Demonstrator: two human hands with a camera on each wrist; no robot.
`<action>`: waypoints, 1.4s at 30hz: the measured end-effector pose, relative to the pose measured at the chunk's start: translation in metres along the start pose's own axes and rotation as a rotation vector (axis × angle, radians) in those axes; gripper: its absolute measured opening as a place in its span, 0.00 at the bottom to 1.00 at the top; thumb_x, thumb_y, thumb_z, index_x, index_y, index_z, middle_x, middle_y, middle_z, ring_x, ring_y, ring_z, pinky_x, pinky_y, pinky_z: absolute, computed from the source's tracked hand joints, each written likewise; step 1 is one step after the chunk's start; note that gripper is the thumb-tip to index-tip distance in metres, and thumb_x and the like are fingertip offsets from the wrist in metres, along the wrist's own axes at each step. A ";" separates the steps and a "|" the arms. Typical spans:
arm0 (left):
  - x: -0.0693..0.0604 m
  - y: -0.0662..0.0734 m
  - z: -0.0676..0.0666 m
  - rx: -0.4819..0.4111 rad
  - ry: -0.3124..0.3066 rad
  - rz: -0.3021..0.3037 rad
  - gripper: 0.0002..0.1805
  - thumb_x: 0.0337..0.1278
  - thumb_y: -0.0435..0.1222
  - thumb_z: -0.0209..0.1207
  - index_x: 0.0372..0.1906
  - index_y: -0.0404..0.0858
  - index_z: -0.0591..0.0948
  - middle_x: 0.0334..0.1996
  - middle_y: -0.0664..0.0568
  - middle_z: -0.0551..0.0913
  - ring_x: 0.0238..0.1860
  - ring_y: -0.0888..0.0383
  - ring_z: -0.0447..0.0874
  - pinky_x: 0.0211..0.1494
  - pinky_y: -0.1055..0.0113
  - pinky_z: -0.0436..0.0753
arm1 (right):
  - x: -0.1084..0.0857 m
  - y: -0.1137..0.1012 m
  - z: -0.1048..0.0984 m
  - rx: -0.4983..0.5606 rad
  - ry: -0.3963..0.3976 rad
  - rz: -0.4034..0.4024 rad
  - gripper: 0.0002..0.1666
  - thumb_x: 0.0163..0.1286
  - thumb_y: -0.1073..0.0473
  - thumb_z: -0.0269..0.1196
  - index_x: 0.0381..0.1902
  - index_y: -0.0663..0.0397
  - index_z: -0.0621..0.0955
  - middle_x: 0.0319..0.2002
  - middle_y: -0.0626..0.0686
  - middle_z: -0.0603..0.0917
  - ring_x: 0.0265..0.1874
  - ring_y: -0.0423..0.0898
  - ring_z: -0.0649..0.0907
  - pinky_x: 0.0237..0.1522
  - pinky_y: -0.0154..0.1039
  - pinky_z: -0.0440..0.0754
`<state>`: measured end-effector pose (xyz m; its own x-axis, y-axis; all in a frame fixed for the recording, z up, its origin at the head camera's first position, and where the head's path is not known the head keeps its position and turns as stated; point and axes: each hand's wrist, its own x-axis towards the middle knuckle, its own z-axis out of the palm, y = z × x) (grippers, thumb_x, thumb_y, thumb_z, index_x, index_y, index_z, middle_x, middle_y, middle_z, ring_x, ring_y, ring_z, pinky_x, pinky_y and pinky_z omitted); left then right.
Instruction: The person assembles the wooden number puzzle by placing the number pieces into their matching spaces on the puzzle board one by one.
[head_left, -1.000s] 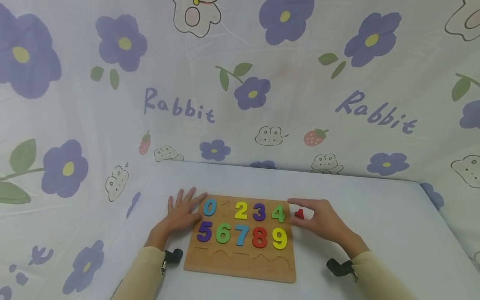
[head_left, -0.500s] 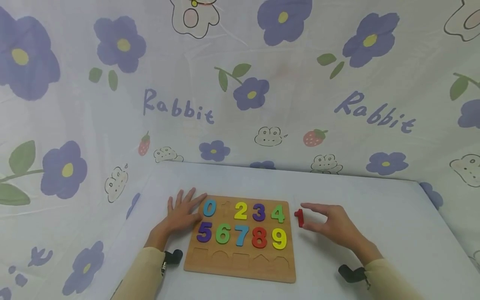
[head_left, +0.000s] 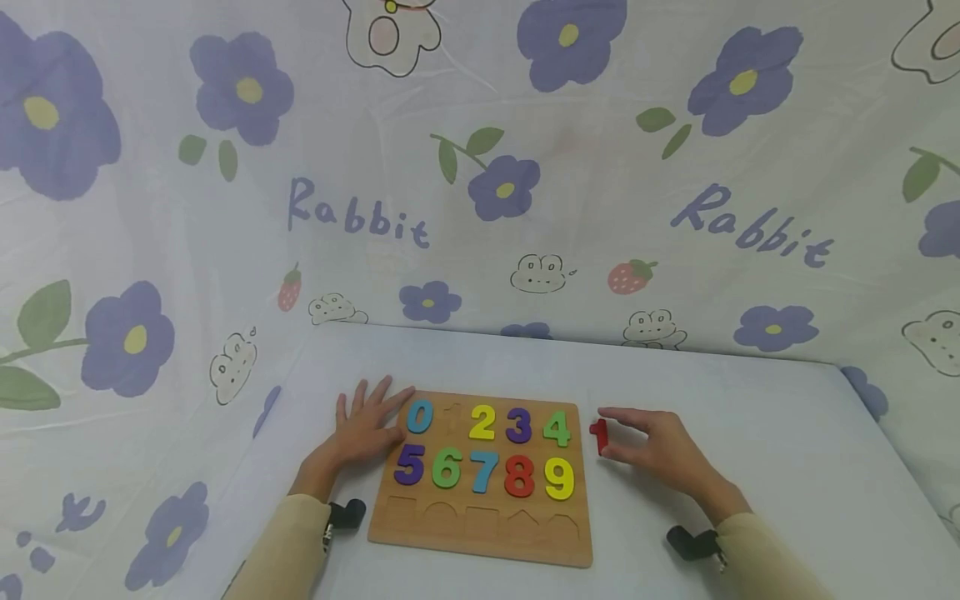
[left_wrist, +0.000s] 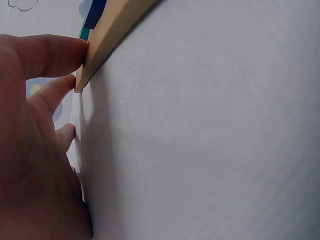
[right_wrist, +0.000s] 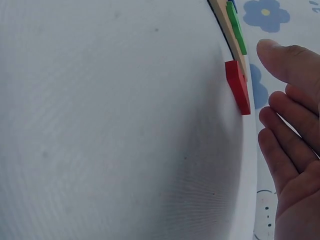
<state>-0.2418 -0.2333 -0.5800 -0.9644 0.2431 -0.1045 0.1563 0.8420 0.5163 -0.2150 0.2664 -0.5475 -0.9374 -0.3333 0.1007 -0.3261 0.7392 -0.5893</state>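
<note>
A wooden number board (head_left: 480, 546) lies flat on the white table, carrying coloured digits from 0 to 9 except for a bare 1 recess (head_left: 452, 418). Along its left edge my left hand (head_left: 362, 433) rests with fingers spread. Its thumb and index fingertip touch the board's side, as the left wrist view shows. The red number 1 (head_left: 602, 437) sits on the table just right of the board. Beside it is my right hand (head_left: 667, 450), thumb and fingers apart. In the right wrist view, the red 1 (right_wrist: 237, 87) appears clear of the fingers.
Shallow shape recesses (head_left: 480, 523) run along the board's front. White table surface (head_left: 787, 450) extends to the right. Behind stands a cloth backdrop (head_left: 570, 225) with flowers and rabbits. A black wrist device (head_left: 692, 543) sits at my right wrist.
My right hand has drawn right, away from the board, then shifted slightly left. The red 1, partly hidden earlier, shows between board and hand, its visible outline slightly changed. My left hand has stayed still.
</note>
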 end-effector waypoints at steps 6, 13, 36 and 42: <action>-0.006 0.010 -0.007 0.013 -0.002 0.002 0.41 0.70 0.43 0.59 0.87 0.52 0.65 0.91 0.37 0.46 0.88 0.25 0.27 0.82 0.21 0.24 | 0.003 0.004 0.005 0.009 -0.024 0.026 0.37 0.64 0.58 0.82 0.71 0.52 0.85 0.66 0.54 0.89 0.72 0.61 0.83 0.71 0.65 0.81; -0.007 0.010 -0.007 0.017 0.001 0.005 0.41 0.70 0.43 0.59 0.87 0.52 0.65 0.91 0.37 0.47 0.88 0.25 0.28 0.82 0.21 0.25 | 0.006 0.005 0.008 0.017 -0.043 0.040 0.37 0.64 0.59 0.81 0.72 0.52 0.84 0.67 0.55 0.88 0.73 0.62 0.82 0.72 0.65 0.80; 0.002 -0.006 0.003 -0.006 0.016 0.015 0.42 0.68 0.45 0.59 0.87 0.55 0.65 0.91 0.39 0.46 0.89 0.26 0.26 0.81 0.23 0.21 | 0.026 -0.058 0.002 0.002 0.040 -0.127 0.35 0.67 0.55 0.80 0.70 0.50 0.85 0.65 0.51 0.90 0.69 0.59 0.86 0.69 0.62 0.84; -0.002 0.001 -0.001 -0.009 0.008 0.016 0.42 0.68 0.44 0.59 0.87 0.54 0.65 0.91 0.37 0.46 0.88 0.25 0.27 0.81 0.22 0.22 | 0.042 -0.089 0.011 0.054 0.051 -0.159 0.34 0.67 0.52 0.80 0.70 0.49 0.86 0.65 0.50 0.90 0.70 0.57 0.85 0.70 0.61 0.83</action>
<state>-0.2403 -0.2329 -0.5785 -0.9634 0.2527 -0.0894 0.1699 0.8336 0.5255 -0.2239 0.1802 -0.4997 -0.8800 -0.4122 0.2361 -0.4651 0.6465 -0.6047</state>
